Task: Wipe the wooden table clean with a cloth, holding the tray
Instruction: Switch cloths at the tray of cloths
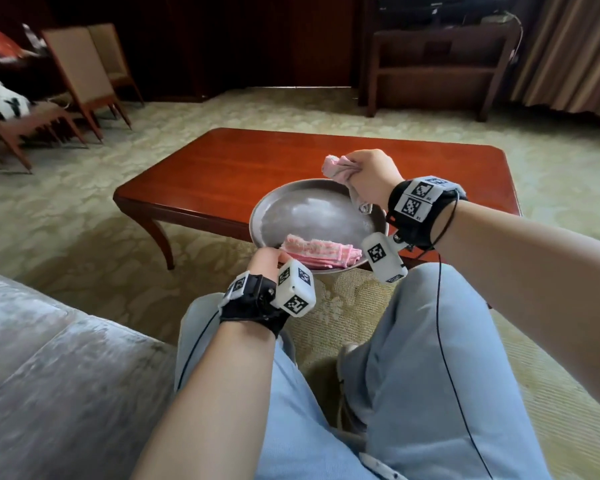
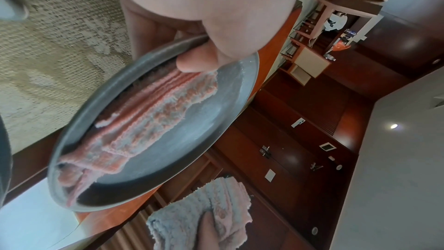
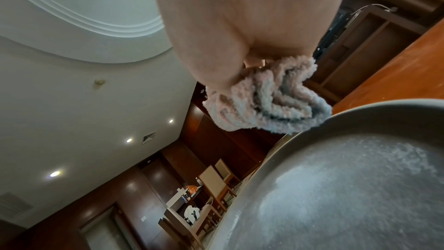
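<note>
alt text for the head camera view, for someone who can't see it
Seen from above, a seated person's left hand holds a round metal tray with a folded pink cloth on it, over the near edge of a wooden table. The right hand grips a bunched pink cloth above the tray's far rim.

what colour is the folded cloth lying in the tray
Pink with whitish fuzzy stripes, clearest in the left wrist view.

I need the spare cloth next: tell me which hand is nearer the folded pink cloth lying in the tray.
Left. The left hand grips the tray rim, its thumb touching the folded pink cloth. The right hand holds a bunched cloth above the tray's far rim.
</note>
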